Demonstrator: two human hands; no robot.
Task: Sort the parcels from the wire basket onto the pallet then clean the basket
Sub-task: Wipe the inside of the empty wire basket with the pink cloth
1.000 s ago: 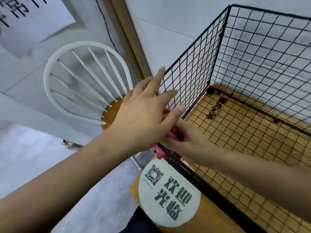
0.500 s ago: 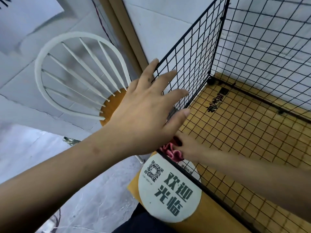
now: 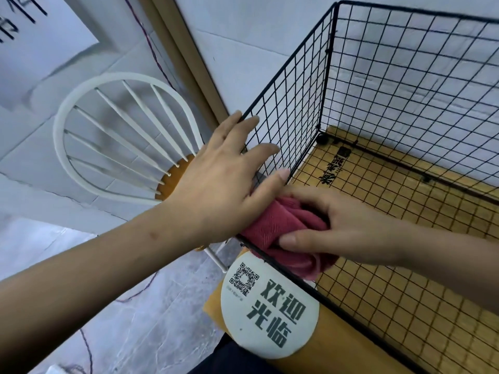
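Black grid wire basket (image 3: 378, 76), pink-red cloth (image 3: 283, 225) (white chair (image 3: 89, 125) beside)

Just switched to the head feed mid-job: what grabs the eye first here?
The red cloth stands out at centre frame, bunched in the right hand at the lower near corner of the black wire basket. The left hand lies flat, fingers straight, on the outside of the basket's left panel. Behind it at left stands a white spindle-back chair, and a round white sign with a QR code sits low in frame beside the basket's near edge.
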